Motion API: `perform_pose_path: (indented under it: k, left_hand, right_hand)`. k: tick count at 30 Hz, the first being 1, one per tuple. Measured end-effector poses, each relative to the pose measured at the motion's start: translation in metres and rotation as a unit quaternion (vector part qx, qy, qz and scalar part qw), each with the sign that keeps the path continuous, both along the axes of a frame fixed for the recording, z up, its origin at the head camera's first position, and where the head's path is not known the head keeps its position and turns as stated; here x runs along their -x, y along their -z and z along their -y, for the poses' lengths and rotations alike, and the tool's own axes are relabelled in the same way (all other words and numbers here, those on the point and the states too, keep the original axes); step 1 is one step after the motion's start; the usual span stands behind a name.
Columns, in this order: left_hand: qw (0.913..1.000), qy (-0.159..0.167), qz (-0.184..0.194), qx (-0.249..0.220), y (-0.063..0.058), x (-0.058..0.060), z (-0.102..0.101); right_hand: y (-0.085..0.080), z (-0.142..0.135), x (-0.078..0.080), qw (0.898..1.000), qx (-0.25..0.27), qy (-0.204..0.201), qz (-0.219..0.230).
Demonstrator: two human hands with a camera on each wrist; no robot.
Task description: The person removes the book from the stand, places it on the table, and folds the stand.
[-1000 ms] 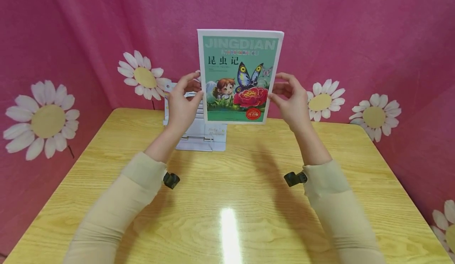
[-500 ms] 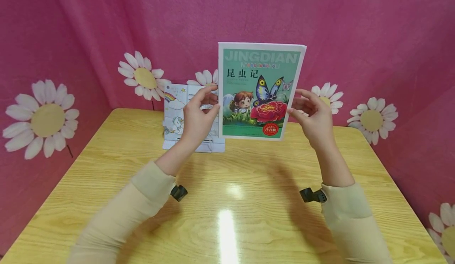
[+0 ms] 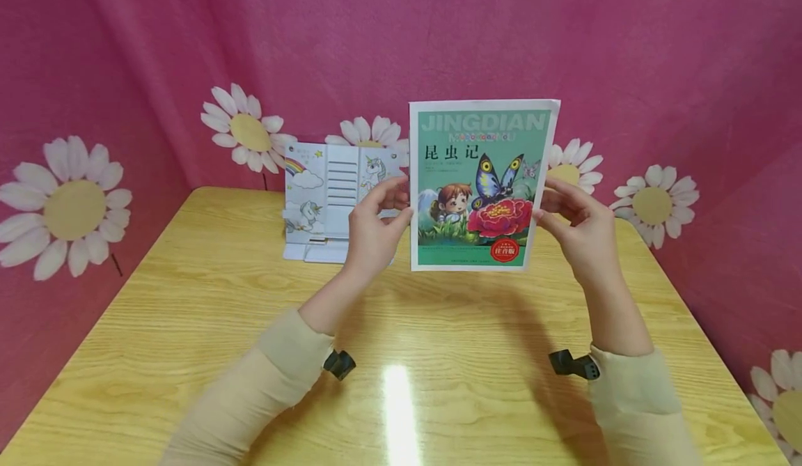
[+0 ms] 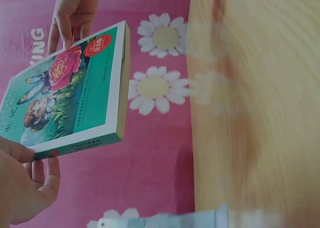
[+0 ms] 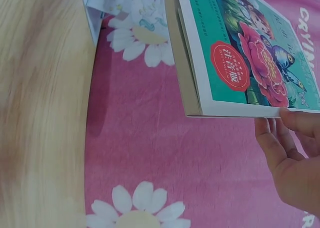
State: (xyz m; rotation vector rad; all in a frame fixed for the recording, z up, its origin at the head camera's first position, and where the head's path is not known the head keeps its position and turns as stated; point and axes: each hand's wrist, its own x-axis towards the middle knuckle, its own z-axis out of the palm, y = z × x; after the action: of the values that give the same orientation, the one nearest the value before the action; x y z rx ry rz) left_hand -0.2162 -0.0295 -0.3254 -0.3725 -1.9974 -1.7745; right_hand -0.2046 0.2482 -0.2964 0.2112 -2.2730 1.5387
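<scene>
A paperback book (image 3: 476, 187) with a green cover, a butterfly and a red flower is held upright above the table, its front facing me. My left hand (image 3: 378, 226) pinches its left edge, thumb in front and fingers behind. On the opposite edge, my right hand (image 3: 583, 233) grips the same way. From the left wrist, the book's spine and bottom edge (image 4: 120, 87) show, with the left thumb on the cover. The right wrist view shows the page edges (image 5: 187, 62) and the right thumb at the cover's margin.
Behind my left hand stands a white book stand (image 3: 307, 194) with unicorn and rainbow pictures, partly covered by that hand. The wooden table (image 3: 250, 299) reaches back to a pink curtain (image 3: 476, 27) with daisies. Each sleeve carries a small black camera (image 3: 339, 365).
Both hands have carried the book to the right and lower in the head view. More of the book stand is now uncovered. The grip on both edges looks the same.
</scene>
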Motion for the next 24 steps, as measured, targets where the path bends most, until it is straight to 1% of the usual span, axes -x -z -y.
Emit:
perform_pose_path:
  k: [7, 11, 15, 19, 24]
  left_hand:
    - [0.999, 0.02, 0.026, -0.03, 0.013, -0.006, -0.019]
    - [0.9982, 0.026, 0.038, -0.039, 0.021, -0.006, -0.029]
    - [0.9972, 0.029, 0.055, -0.042, 0.029, -0.006, -0.039]
    - [0.9961, 0.029, 0.076, -0.035, 0.035, -0.006, -0.047]
    - [0.9942, 0.032, 0.099, -0.03, 0.041, -0.006, -0.054]
  right_hand:
    - [0.009, -0.019, -0.006, 0.999, -0.026, 0.019, 0.03]
    - [0.014, -0.029, -0.006, 0.999, -0.032, 0.011, 0.037]
    - [0.018, -0.04, -0.006, 0.998, -0.054, 0.003, 0.042]
    - [0.023, -0.049, -0.005, 0.996, -0.07, -0.006, 0.046]
    - [0.031, -0.058, -0.006, 0.995, -0.07, -0.022, 0.07]
